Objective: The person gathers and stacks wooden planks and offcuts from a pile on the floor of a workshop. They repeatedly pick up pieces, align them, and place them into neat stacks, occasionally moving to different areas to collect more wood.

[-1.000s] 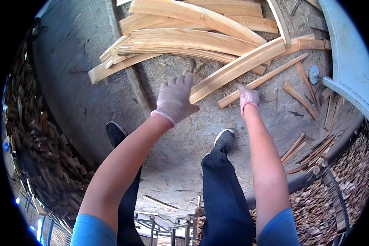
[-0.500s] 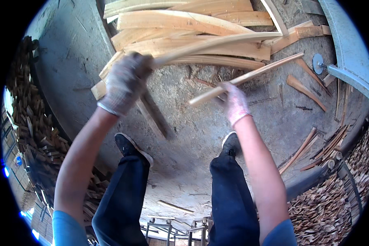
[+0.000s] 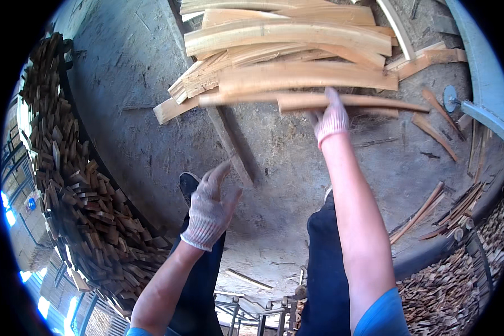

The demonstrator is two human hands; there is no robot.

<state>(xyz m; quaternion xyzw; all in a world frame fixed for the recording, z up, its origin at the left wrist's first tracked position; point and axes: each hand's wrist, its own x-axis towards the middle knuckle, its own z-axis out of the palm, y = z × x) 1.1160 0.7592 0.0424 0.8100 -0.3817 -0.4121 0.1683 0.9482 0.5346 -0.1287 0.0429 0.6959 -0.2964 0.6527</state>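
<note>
My right hand (image 3: 331,122), in a pale knit glove, grips a narrow wooden strip (image 3: 369,102) by its left part, at the near edge of a pile of curved wooden boards (image 3: 288,38). The strip lies nearly level and its end is slightly blurred. My left hand (image 3: 211,206), also gloved, is empty with its fingers apart, above my left leg. A wide board (image 3: 308,77) lies on the pile just beyond the right hand. Another thin strip (image 3: 235,99) runs along the pile's near side, partly hidden by the held strip.
A wooden bar (image 3: 229,145) on the floor reaches out from under the pile. Loose offcuts (image 3: 435,134) lie at right, near a round metal disc (image 3: 450,98) on a blue machine (image 3: 490,120). Heaps of wood pieces stand at left (image 3: 103,201) and lower right (image 3: 448,299).
My left hand has let go of the long curved board and drawn back toward my body. My right hand has moved forward with its strip, now turned nearly level by the pile. The view has shifted.
</note>
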